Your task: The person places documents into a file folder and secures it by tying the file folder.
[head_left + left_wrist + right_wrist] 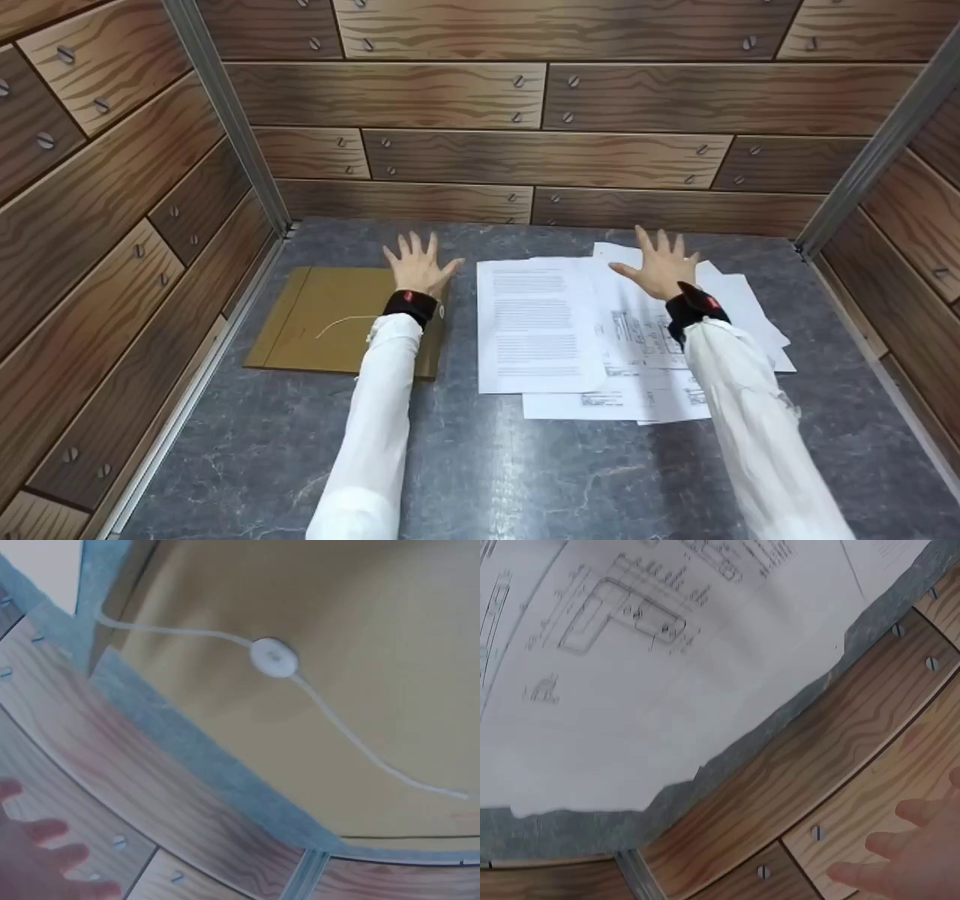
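- Tabletop [480, 465]: you have a broad bare stretch between your sleeves, in front of the papers [532, 330].
- A narrow lane runs front to back between the envelope [337, 315] and the papers; both lie flat beside it.
- Cord [352, 735] crosses the envelope's face, in your way there.
- Back wall [450, 157] stops you just past a thin strip; left wall [112, 262] and right wall [911, 217] bound you sideways.
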The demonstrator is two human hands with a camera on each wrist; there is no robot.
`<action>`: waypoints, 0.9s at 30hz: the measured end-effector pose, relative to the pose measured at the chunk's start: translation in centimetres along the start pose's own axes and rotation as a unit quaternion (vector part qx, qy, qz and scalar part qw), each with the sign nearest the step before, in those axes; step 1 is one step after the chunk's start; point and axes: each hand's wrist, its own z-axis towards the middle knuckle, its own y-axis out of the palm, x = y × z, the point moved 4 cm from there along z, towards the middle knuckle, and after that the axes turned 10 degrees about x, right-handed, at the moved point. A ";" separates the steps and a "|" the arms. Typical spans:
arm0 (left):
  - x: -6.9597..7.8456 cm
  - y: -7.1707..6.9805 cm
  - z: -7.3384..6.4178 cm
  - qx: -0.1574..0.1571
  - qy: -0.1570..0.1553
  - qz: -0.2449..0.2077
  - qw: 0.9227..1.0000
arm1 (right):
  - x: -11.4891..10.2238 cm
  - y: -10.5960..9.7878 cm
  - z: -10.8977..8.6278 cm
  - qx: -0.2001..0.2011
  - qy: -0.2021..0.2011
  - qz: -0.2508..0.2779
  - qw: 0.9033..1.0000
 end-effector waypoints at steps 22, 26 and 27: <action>-2.0 3.2 -7.9 -0.152 0.041 -0.164 0.974 | -12.3 9.4 -4.3 -0.023 -0.046 0.254 0.966; -1.7 4.3 -8.0 -0.159 0.043 -0.243 0.956 | -14.0 10.5 -4.9 -0.041 -0.039 0.280 0.958; -2.0 6.7 -7.6 -0.144 0.052 -0.266 0.952 | -14.4 10.7 -5.1 -0.047 -0.036 0.287 0.956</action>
